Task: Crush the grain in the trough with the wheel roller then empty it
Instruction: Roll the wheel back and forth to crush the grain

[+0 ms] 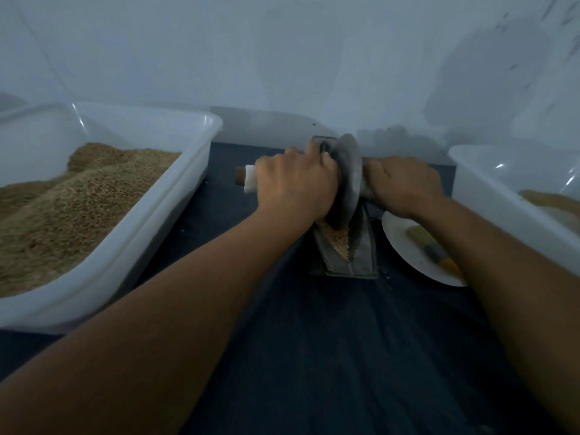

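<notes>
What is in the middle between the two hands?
The metal wheel roller stands between the left hand and the right hand, over the trough of grain, in the head view.

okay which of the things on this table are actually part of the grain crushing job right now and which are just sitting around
In use: wheel roller, gripped by left hand and right hand; trough; grain in it.

Lying about: left tub of grain; right tub; white plate with a brush on it.

We find no readable text, label, brand or number anywhere in view. The tubs, plate and metal tool show plain surfaces; the picture is dim and soft.
</notes>
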A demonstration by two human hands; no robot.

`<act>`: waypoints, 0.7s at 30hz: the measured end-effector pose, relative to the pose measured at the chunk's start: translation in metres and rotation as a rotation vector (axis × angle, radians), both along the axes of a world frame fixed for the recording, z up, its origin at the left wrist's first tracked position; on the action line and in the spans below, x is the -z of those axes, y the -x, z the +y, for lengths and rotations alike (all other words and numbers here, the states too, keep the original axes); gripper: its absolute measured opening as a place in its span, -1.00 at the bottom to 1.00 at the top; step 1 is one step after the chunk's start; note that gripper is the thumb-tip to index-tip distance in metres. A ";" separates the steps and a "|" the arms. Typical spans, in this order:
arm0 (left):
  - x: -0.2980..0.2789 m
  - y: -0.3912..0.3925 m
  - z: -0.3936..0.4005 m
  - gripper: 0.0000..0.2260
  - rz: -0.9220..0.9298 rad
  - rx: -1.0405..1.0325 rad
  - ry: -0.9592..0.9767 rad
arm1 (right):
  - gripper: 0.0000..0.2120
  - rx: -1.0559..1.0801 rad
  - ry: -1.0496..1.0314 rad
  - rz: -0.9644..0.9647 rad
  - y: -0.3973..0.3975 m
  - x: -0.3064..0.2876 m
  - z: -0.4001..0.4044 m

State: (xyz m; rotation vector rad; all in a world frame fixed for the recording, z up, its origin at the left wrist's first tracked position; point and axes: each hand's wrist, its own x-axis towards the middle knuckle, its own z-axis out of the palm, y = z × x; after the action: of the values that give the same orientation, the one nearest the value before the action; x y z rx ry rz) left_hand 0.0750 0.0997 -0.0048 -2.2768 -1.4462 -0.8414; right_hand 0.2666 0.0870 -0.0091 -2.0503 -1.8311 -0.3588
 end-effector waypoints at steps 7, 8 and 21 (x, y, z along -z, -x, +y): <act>-0.005 0.002 -0.007 -0.60 0.067 -0.033 0.080 | -0.63 -0.072 -0.033 0.019 0.006 0.003 -0.024; -0.005 0.003 -0.008 -0.60 0.072 -0.025 0.082 | -0.63 -0.075 -0.048 0.004 0.008 0.003 -0.028; -0.005 0.006 0.010 -0.60 0.102 0.162 0.038 | -0.78 0.062 -0.142 -0.256 0.029 0.015 -0.056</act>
State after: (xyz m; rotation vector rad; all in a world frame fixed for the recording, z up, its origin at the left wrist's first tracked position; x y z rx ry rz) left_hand 0.0692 0.1093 0.0005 -2.4533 -1.2573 -0.7367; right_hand 0.2380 0.0311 -0.0236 -2.0427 -1.8254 -0.7781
